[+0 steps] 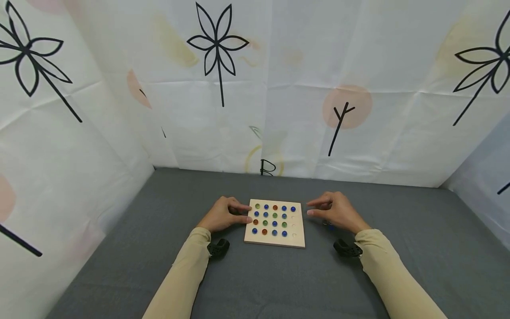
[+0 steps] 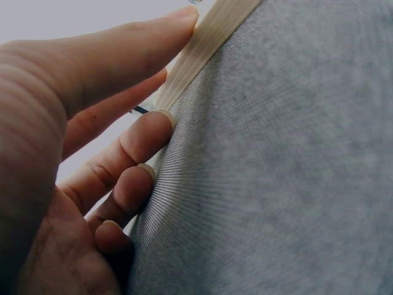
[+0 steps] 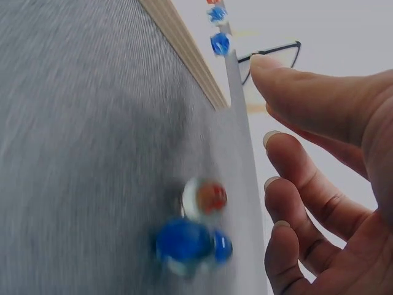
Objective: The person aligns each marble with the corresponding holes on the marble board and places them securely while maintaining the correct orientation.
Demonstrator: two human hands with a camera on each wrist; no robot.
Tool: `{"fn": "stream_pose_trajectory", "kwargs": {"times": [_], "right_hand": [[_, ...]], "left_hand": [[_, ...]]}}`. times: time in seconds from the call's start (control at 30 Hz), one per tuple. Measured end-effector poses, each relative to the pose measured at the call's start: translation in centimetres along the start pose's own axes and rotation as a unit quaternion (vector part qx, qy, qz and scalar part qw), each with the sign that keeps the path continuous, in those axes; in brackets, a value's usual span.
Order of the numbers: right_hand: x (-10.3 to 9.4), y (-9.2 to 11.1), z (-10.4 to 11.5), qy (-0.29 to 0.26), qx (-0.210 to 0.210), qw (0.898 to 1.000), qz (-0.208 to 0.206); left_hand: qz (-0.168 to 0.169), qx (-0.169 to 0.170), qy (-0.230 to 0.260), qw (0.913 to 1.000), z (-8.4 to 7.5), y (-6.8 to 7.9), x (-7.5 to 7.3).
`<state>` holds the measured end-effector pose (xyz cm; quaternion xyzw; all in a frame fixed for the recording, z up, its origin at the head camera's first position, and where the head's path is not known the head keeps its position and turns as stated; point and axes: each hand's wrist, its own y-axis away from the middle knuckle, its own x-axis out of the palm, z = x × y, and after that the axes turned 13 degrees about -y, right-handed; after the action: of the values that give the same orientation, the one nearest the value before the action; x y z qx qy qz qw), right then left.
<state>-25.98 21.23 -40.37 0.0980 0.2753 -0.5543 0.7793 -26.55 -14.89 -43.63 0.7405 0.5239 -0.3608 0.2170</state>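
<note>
A pale wooden board (image 1: 275, 241) lies flat on the grey cloth, with several rows of glass marbles (image 1: 275, 215) in blue, green and orange-red. Three hollows (image 1: 294, 226) in its right column hold nothing. My left hand (image 1: 223, 215) touches the board's left edge with thumb and forefinger, both fairly straight. Just off the right edge hovers my right hand (image 1: 336, 210), thumb and forefinger apart and nothing between them. Below it, in the right wrist view, loose marbles lie on the cloth: a blurred blue marble (image 3: 182, 239), another blue one (image 3: 222, 246) and a clear-and-orange one (image 3: 204, 198).
Grey cloth (image 1: 159, 274) covers the table around the board. White fabric (image 1: 295, 128) printed with flowers and circles stands behind the table and along both sides. Each wrist wears a black device (image 1: 348, 248) over a beige sleeve (image 1: 392, 270).
</note>
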Motion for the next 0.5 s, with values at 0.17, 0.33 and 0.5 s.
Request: {"fn": "stream_pose_trajectory", "kwargs": {"times": [0.17,0.33,0.5], "right_hand": [[-1.1,1.2,-0.2,0.01,-0.006,1.0,-0.008],[-1.8,2.2,-0.6,0.033,-0.018,0.999,-0.023],[-2.4,3.3,-1.1,0.038,-0.018,0.999,-0.023]], "left_hand": [[0.0,-0.003,-0.001,1.0,0.1,0.0,0.0],[-0.001,-0.009,0.001,1.0,0.2,0.0,0.0],[-0.001,-0.008,0.004,1.0,0.1,-0.1,0.1]]}}
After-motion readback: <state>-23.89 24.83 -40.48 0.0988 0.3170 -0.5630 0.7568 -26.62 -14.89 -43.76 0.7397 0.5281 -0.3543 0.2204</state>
